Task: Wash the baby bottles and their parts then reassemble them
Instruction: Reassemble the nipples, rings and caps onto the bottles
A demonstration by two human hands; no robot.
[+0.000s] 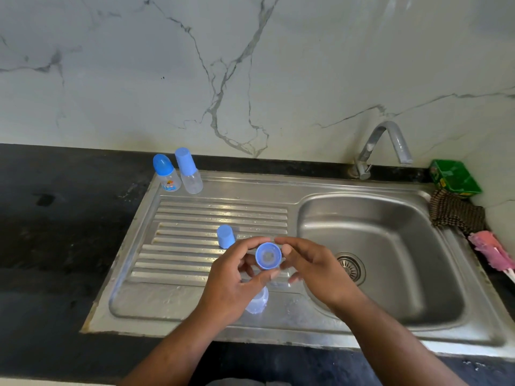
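Over the drainboard my left hand (237, 277) grips a clear baby bottle (257, 300) whose base points down toward me. A blue collar ring with the teat (268, 255) sits at the bottle's top, and my right hand (309, 267) pinches it with thumb and fingers. One loose blue cap (225, 236) stands upside up on the ribbed drainboard just behind my hands. Two assembled bottles stand at the drainboard's back left corner: one with a rounded blue cap (165, 174) and one with a pale blue cap (189, 171).
The steel sink (390, 218) with its drain lies to the right, under a curved tap (384, 146). At the far right sit a green box (454, 175), a checked cloth (454, 214) and a pink brush (490, 252). Black counter surrounds the sink.
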